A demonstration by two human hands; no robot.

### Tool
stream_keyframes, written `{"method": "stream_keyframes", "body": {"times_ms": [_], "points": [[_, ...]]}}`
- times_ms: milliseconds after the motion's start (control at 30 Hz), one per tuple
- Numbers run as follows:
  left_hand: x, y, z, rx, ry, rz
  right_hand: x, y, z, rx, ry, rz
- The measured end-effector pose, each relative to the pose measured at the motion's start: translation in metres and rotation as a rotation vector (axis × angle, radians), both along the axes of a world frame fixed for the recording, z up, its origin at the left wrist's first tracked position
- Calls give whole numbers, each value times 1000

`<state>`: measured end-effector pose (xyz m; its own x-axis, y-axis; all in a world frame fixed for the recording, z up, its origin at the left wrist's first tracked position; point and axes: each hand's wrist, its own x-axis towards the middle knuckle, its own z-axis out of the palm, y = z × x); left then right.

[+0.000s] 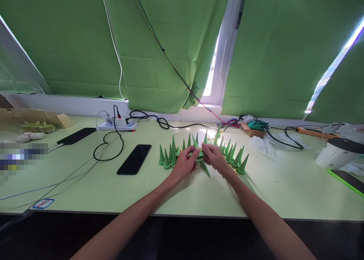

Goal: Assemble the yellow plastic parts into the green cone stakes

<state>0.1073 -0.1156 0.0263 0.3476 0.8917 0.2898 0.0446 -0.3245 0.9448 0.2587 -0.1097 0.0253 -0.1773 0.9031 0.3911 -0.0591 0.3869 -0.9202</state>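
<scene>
- Green plastic-looking material makes the small piece which I see between two hands, above the middle of the table, close to its front side.
- My left hand is closed, and its thumb and fingers pinch this green piece from the left.
- My right hand is closed also, with fingertips gripping the same piece from the right; what exactly lies under these fingers, I cannot tell from my distance.
- Below the hands, one green spike points down to the right; I cannot tell if it belongs to the held piece.
- Around the hands many green cones stand on the table: a left group, a right group, and one taller cone behind.
- To the left of the cones, well apart from the hands, lies a black phone on the pale green table.
- Farther left I find a white power strip and a dark flat device.
- On the right are clear plastic wrapping and a white cylinder with dark top.
- Behind everything hang green curtains.
</scene>
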Motion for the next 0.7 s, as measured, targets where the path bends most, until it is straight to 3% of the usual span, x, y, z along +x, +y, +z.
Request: {"method": "stream_keyframes", "body": {"times_ms": [700], "points": [[0, -3, -1, 202, 147, 80, 1, 6, -4, -9, -125, -116]]}}
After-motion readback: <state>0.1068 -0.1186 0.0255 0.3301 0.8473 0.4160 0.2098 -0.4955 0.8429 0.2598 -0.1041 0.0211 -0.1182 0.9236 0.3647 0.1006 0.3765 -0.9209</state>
